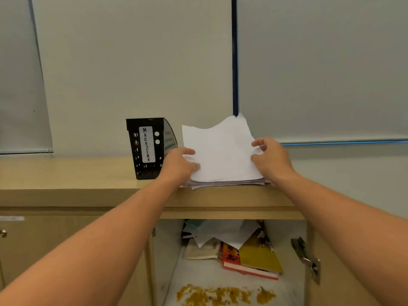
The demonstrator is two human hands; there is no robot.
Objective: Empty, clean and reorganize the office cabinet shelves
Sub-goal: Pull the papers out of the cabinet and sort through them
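Note:
A stack of white paper lies on the wooden cabinet top, its far edge leaning up against the wall. My left hand grips the stack's left edge with curled fingers. My right hand pinches its right edge between thumb and fingers. Below, the open cabinet shelf holds loose white sheets, a yellow book on a red book, and a pale booklet. Yellow-brown crumbly stains cover the shelf's front.
A black perforated file holder labelled MAGAZINE stands on the cabinet top just left of the paper. A closed cabinet door with a knob is at the left. A door hinge sits on the right panel. Roller blinds hang behind.

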